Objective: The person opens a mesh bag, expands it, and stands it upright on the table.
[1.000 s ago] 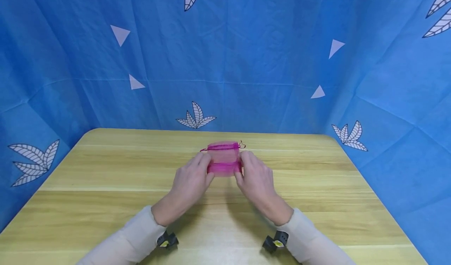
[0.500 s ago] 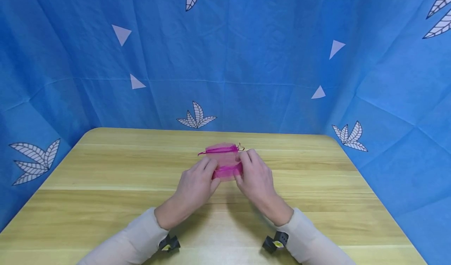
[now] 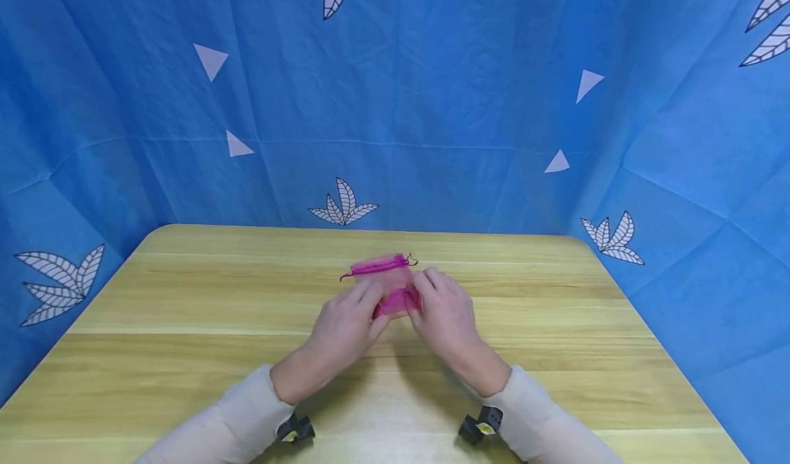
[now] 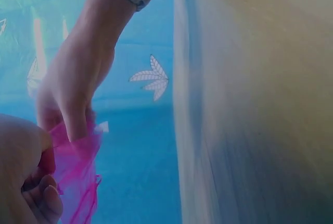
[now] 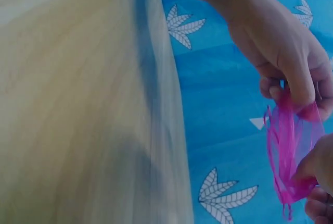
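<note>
A small sheer magenta organza drawstring bag (image 3: 384,279) is held up over the middle of the table between both hands. Its drawstring band lies on the far side, with a cord loop sticking out at each end. My left hand (image 3: 345,323) pinches the near left edge with thumb and curled fingers. On the opposite edge, my right hand (image 3: 446,316) grips the fabric with its thumb tucked at the near side. In the left wrist view the bag (image 4: 78,172) hangs creased between the hands. The right wrist view shows the bag (image 5: 291,151) bunched, and nothing is visible inside it.
A light wood-grain table (image 3: 185,368) spreads out beneath the hands. Blue cloth (image 3: 395,107) with white leaf and triangle prints stands behind it and along both sides. Small dark camera units (image 3: 296,428) sit at the cuffs of the pale sleeves.
The bag has tilted, its drawstring side shifting to the left and a little nearer. My left hand has moved slightly right, closer to the right hand, and the near fabric has puckered.
</note>
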`<move>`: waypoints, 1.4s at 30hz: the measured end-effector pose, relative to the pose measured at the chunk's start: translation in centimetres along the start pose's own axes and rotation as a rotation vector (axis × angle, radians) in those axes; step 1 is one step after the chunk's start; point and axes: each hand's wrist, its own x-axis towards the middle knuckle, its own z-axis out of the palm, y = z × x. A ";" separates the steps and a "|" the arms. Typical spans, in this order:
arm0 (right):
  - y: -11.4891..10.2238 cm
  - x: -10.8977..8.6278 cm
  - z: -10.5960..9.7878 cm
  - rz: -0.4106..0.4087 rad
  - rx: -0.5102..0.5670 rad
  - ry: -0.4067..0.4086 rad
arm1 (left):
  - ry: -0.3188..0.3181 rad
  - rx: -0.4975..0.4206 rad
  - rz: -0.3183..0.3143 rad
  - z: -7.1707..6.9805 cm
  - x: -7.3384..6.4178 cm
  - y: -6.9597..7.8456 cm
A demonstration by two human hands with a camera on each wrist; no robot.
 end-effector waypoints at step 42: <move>0.3 0.5 -0.6 0.118 0.010 -0.024 | 0.064 0.122 -0.003 -0.5 0.3 -1.0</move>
